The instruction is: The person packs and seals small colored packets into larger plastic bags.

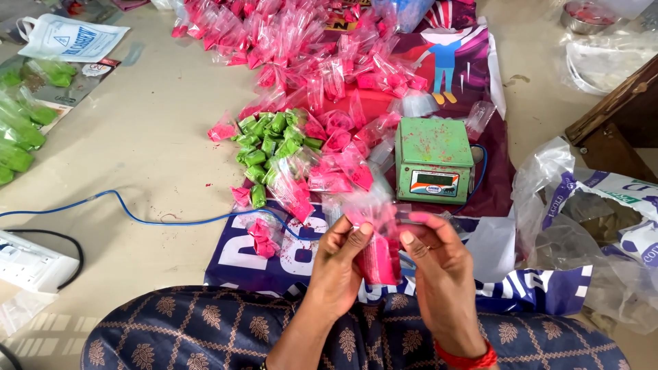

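Both my hands hold one small clear plastic packet of pink powder [379,255] upright in front of my lap. My left hand [338,264] pinches its left edge near the top. My right hand [439,264] grips the right side, with the thumb on the packet's upper part. The packet's open top is crumpled and blurred. Just beyond my hands stands a small green weighing scale [434,157] dusted with pink powder.
A pile of pink packets [308,48] and a cluster of green packets [269,147] lie on the floor ahead. A blue cable [137,216] runs left toward a white power strip [27,260]. More green packets [20,130] lie far left; big plastic bags [582,219] sit right.
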